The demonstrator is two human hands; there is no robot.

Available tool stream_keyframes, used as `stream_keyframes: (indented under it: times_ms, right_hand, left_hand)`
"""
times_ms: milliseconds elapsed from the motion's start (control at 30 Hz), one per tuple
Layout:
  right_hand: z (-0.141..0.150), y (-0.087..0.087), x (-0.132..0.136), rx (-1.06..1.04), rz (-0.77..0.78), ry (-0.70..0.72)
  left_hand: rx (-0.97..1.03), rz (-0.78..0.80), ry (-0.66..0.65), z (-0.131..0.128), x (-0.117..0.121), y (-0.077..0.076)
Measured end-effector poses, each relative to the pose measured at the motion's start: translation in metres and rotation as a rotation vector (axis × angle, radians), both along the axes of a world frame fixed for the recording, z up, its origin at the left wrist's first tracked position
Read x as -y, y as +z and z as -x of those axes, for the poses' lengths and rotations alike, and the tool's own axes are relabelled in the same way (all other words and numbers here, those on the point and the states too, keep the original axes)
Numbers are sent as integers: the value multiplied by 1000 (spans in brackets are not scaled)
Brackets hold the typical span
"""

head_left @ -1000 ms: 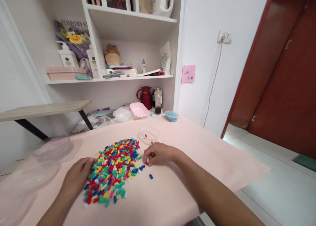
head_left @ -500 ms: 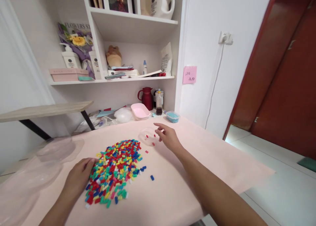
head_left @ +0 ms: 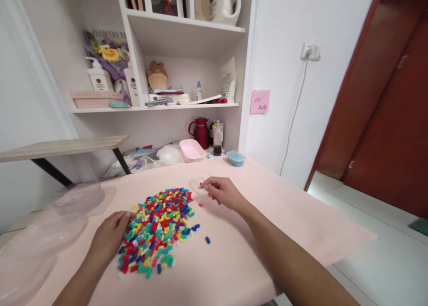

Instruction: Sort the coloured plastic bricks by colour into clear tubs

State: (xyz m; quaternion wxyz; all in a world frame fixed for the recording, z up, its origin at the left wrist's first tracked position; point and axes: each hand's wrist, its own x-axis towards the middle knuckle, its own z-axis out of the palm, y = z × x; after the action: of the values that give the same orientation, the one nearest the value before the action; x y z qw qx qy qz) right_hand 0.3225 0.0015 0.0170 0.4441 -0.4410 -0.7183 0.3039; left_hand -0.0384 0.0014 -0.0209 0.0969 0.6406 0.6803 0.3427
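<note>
A broad heap of small colourful plastic building bricks (head_left: 160, 225) lies on the pink tabletop. My left hand (head_left: 112, 232) rests against the heap's left edge, fingers loosely extended and partly hidden, with no brick seen in its grasp. Right of the heap's far end is a clear round dish (head_left: 195, 178), holding a few red bricks. My right hand (head_left: 224, 192) hovers over the dish's near right side, covering part of it. Its fingers are bent and apart, the index reaching toward a red brick; nothing is visibly held.
A lone blue brick (head_left: 207, 240) and a red brick (head_left: 200, 204) lie right of the heap. Behind stand a pink tray (head_left: 192, 150), a tub of blue pieces (head_left: 236, 159), a bottle (head_left: 217, 141) and a red jug (head_left: 201, 134). Clear plastic containers (head_left: 63, 230) sit left.
My right hand has drawn down and slightly left across the dish, its fingers lower and more bent. My left hand stays beside the heap. The view has shifted slightly.
</note>
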Motion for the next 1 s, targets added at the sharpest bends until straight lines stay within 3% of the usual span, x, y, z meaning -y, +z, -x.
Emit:
stream_keyframes:
  times_ms: [133,333,467,700,900,1000]
  right_hand:
    - [13,-12,2,126,55,279]
    - [32,-9,15,186,-319,384]
    - [43,-6,24,341,-437,545]
    - [36,-16,16,533,-410,508]
    - [24,-9,9,410,-295,337]
    - [26,-15,8,419,-318,340]
  left_hand:
    - [-17,-25,-20,-2,3,0]
    - [2,-22,-10,-4,8,-1]
    - [9,-20,-12,-4,9,-2]
    - [-1,-18,-5,-3,7,-2]
    - [-2,-13,-8,-3,5,-1]
    - [-1,-8,-7,-3,5,0]
